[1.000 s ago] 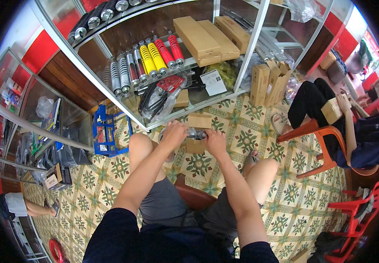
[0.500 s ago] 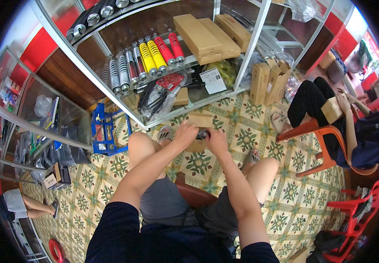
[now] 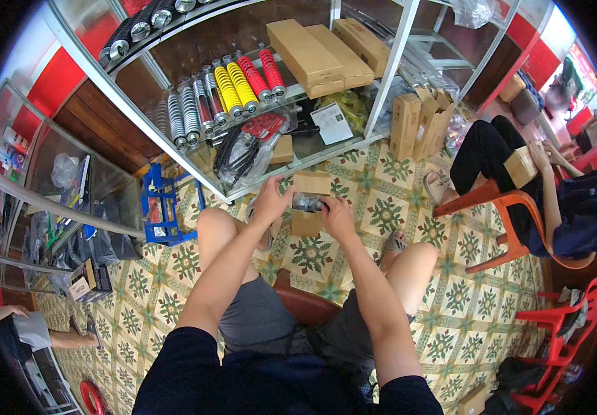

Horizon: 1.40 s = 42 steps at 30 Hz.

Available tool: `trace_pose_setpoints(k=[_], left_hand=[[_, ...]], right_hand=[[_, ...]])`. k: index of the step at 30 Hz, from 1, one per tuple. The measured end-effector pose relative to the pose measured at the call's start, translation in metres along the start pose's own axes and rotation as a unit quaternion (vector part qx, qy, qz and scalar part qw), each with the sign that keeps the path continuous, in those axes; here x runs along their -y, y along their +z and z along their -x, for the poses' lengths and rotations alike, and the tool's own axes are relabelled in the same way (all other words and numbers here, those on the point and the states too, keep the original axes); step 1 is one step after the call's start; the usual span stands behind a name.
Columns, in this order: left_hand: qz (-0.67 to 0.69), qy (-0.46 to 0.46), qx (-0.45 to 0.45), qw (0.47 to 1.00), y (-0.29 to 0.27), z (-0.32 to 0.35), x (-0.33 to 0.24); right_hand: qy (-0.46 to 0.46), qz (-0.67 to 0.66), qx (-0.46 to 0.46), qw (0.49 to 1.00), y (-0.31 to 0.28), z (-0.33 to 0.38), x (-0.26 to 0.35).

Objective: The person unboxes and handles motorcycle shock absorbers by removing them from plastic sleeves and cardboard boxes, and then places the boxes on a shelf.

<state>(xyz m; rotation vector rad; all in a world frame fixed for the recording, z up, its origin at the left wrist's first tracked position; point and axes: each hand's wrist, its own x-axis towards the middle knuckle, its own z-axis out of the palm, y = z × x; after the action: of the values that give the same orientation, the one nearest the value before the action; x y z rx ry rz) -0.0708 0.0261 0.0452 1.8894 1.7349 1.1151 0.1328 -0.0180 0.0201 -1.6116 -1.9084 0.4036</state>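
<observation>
An open cardboard box [image 3: 306, 225] is in front of me between my feet, its far flap raised. Inside lies a grey, shiny part [image 3: 306, 202], partly glossy as if wrapped in clear plastic; its exact kind is hard to make out. At the box's left side is my left hand [image 3: 271, 200], empty, thumb and fingers apart. My right hand [image 3: 338, 218] grips the part's dark right end at the box's right edge, its fingertips partly hidden.
A glass shelf ahead holds coil-spring shock absorbers [image 3: 236, 86] and long cardboard boxes [image 3: 305, 59]. A blue metal rack [image 3: 160, 204] stands left. On the right, a seated person holds a box [image 3: 521, 166] beside an orange chair [image 3: 519, 207]. Another person's legs [image 3: 63, 339] show far left.
The grey part has gone down into the box. My left hand has let go of it and moved left; my right hand stays at its end.
</observation>
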Motion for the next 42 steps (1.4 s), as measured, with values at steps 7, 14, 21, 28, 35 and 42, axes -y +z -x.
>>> trace_pose_setpoints(k=[7, 14, 21, 28, 35, 42], left_hand=[[0.004, -0.187, 0.257, 0.948, 0.011, 0.003, 0.008], [0.114, -0.299, 0.206, 0.925, 0.045, 0.005, 0.042], [0.040, -0.255, 0.144, 0.955, 0.059, 0.004, 0.036], [0.157, -0.276, 0.186, 0.930, 0.049, -0.001, 0.015], [0.376, -0.376, 0.227, 0.816, 0.027, -0.008, 0.035], [0.267, -0.272, 0.293, 0.877, 0.015, 0.002, 0.012]], right_hand=[[0.095, -0.273, -0.032, 0.957, -0.002, -0.001, -0.014], [0.410, -0.429, 0.014, 0.805, -0.006, -0.002, -0.020], [0.370, -0.497, 0.059, 0.783, 0.004, 0.003, -0.040], [0.327, -0.345, -0.006, 0.880, 0.008, -0.001, -0.047], [0.328, -0.472, -0.002, 0.819, 0.010, -0.007, -0.032], [0.236, -0.427, -0.012, 0.873, 0.009, -0.006, -0.027]])
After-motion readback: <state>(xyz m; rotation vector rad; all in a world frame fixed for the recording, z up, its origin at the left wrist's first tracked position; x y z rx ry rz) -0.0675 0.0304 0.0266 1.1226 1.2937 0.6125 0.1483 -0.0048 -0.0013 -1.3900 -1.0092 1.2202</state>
